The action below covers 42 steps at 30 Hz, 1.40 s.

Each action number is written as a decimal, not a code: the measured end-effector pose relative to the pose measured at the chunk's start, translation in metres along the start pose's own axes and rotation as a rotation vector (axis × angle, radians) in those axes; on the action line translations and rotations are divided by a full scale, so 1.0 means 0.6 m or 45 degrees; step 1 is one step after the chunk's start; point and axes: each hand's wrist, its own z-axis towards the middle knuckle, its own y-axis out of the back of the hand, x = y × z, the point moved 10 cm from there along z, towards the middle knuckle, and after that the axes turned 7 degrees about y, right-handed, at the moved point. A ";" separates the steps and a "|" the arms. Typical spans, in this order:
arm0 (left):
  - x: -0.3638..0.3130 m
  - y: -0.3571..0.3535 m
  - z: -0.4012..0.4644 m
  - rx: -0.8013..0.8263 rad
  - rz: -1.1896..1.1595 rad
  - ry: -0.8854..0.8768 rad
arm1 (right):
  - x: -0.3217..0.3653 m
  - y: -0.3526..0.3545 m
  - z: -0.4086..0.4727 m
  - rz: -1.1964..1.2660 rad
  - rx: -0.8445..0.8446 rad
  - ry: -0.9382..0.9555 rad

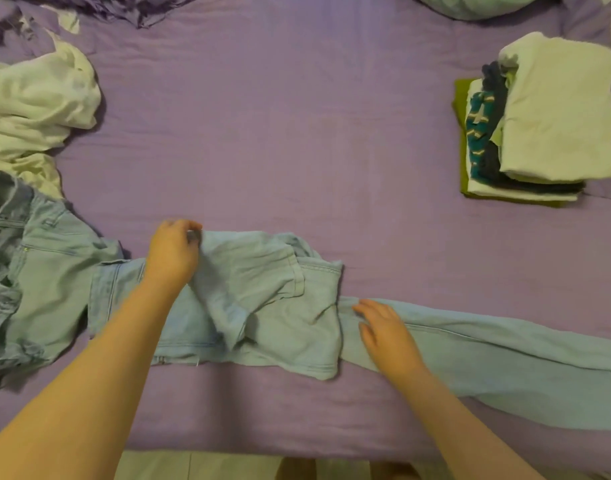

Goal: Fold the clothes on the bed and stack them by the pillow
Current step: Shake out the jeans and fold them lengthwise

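Jeans (262, 299) mid-fold, well short of stack (539, 133): left hand (174, 251) pinches far edge, right hand (387, 332) flat, fingers straight, on leg; next, smooth & fold leg over.

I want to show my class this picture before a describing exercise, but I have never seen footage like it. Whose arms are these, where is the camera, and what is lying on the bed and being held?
There is no machine here. A person wears a camera on the head, so the single picture looks forward and down at their own two bare arms over a bed with a purple sheet.

The left hand pinches a bunched edge of the light blue jeans spread in front of the person. The right hand rests flat, fingers straight, on a jeans leg that runs off to the right.

At the left lie unfolded clothes: a white pile and another denim piece. At the upper right is a stack of folded clothes, white on top, near a pillow at the top edge.
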 end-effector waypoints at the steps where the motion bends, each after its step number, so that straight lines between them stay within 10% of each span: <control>1: -0.020 -0.013 -0.009 -0.012 0.074 -0.055 | -0.024 0.009 0.004 -0.036 -0.024 -0.043; 7: -0.237 -0.191 -0.170 0.240 0.326 -0.722 | -0.095 -0.002 0.039 -0.358 0.204 -0.129; 12: -0.253 -0.276 -0.190 0.360 0.376 -0.330 | -0.113 0.033 0.067 -0.087 0.178 -0.104; 18: -0.168 -0.176 -0.131 0.301 -0.419 0.080 | -0.180 0.138 0.106 0.025 -0.114 -0.280; 30: -0.239 -0.237 -0.053 0.302 0.516 -0.473 | -0.105 0.057 0.192 -0.199 0.246 0.041; 37: -0.182 -0.176 -0.031 0.395 -0.101 -0.467 | -0.150 0.132 0.259 -0.104 -0.165 -0.210; 42: -0.188 -0.192 -0.012 0.649 -0.179 -0.353 | -0.027 0.039 0.264 0.007 0.285 0.322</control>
